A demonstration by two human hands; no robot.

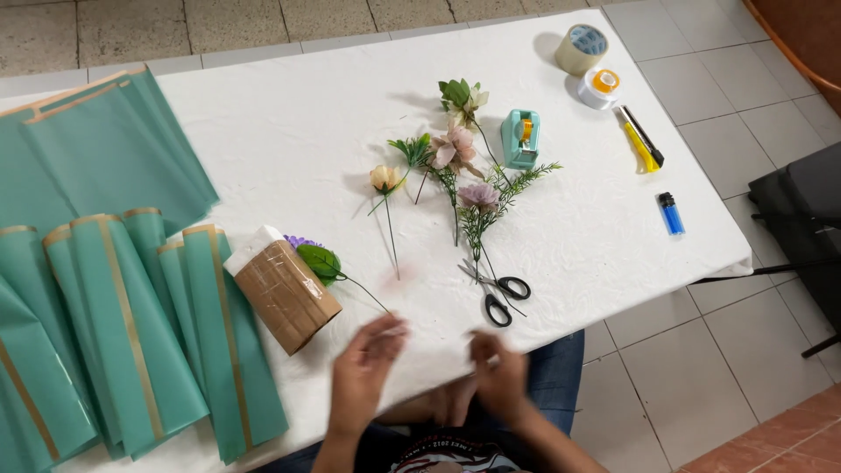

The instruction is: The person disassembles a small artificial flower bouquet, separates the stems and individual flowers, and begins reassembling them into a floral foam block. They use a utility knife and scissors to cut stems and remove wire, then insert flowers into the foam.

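Observation:
My left hand [366,368] and my right hand [497,372] hover at the near edge of the white table [289,123], both blurred by motion. Whether the left hand pinches something pale at its fingertips is unclear. Black scissors [501,295] lie just beyond my right hand. Artificial flowers are spread out in the middle: a yellow bud [384,178], a pink bloom [455,149], a purple one [478,194] and a leafy stem [457,93]. A cardboard-wrapped bundle [285,293] with a green leaf and a purple flower lies left of my left hand.
Folded teal wrapping sheets with gold edges [114,324] cover the table's left side. At the far right sit a teal tape dispenser [520,137], two tape rolls [582,48], a yellow utility knife [641,142] and a blue lighter [671,213]. A dark chair [802,219] stands on the tiled floor.

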